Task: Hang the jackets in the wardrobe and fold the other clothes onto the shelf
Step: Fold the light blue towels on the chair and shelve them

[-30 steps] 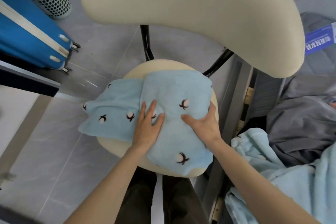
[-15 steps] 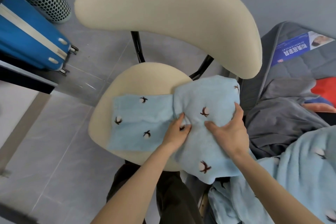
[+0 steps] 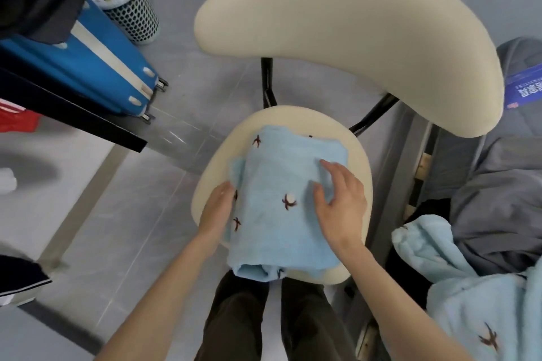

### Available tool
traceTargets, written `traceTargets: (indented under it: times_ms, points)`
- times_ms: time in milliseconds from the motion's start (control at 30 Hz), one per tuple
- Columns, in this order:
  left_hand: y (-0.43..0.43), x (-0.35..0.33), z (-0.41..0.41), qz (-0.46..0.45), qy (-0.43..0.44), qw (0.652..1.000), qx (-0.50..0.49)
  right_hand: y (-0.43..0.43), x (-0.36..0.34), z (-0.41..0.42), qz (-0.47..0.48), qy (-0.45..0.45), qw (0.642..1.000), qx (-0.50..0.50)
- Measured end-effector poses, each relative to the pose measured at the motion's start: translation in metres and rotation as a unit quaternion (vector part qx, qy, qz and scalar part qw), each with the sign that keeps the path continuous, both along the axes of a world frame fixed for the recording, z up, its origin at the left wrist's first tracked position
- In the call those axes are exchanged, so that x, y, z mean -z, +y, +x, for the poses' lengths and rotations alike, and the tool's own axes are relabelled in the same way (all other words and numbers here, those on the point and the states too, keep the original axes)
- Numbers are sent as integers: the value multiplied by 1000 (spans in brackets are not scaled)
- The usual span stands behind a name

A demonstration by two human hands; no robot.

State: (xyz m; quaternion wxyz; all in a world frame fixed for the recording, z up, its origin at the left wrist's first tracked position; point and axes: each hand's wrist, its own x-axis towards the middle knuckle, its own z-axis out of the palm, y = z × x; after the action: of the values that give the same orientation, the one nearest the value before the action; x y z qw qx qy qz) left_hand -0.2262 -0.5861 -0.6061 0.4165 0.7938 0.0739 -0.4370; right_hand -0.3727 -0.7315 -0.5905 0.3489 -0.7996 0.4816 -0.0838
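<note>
A light-blue fleece garment (image 3: 275, 184) with small brown-and-white flower marks lies folded into a compact rectangle on the round cream seat of a chair (image 3: 359, 161). My left hand (image 3: 215, 211) rests against the fold's left edge, fingers tucked at the layers. On the garment's right half lies my right hand (image 3: 340, 199), fingers spread and slightly bent. A second light-blue fleece piece (image 3: 469, 296) with the same marks lies at the lower right.
The chair's cream backrest (image 3: 352, 38) arches over the seat. A grey garment (image 3: 498, 193) lies on the bed at the right. At upper left stand a blue suitcase (image 3: 108, 67), a mesh bin (image 3: 132, 14) and a dark shelf edge (image 3: 73, 114). Grey tiled floor (image 3: 117, 214) surrounds the chair.
The garment's spread left part has been folded over onto the rest, leaving a compact stack on the seat. Both hands shifted from its middle to its left and right sides.
</note>
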Motion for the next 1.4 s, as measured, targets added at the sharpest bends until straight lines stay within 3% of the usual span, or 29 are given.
traceTargets:
  times_ms: [133,200,267,367,600,800,1033,1133,1200,1267,1400]
  points:
    - [-27,1,-14,-21,-101,989,102,1,33,-6,162,84,981,-57]
    - [-43,2,-26,21,-196,963,185,10,44,1,140,108,978,-112]
    - [-48,11,-31,75,-294,911,279,16,48,9,89,122,974,-166]
    - [-41,33,-31,122,-344,857,365,20,53,12,28,118,980,-158]
    - [-33,90,-24,149,-385,833,369,21,94,21,-18,175,977,-123]
    - [-36,114,-27,131,-407,842,328,20,121,18,-67,165,977,-114]
    - [-33,101,-22,111,-384,853,336,16,107,17,-38,160,977,-134]
    - [-24,91,-19,95,-352,881,304,9,93,10,-33,99,987,-123]
    - [-17,85,-18,94,-330,899,272,6,84,4,20,76,995,-56]
    - [-10,81,-16,96,-304,915,246,6,78,1,89,89,992,1]
    - [-3,82,-14,113,-229,946,202,8,83,4,97,103,990,12]
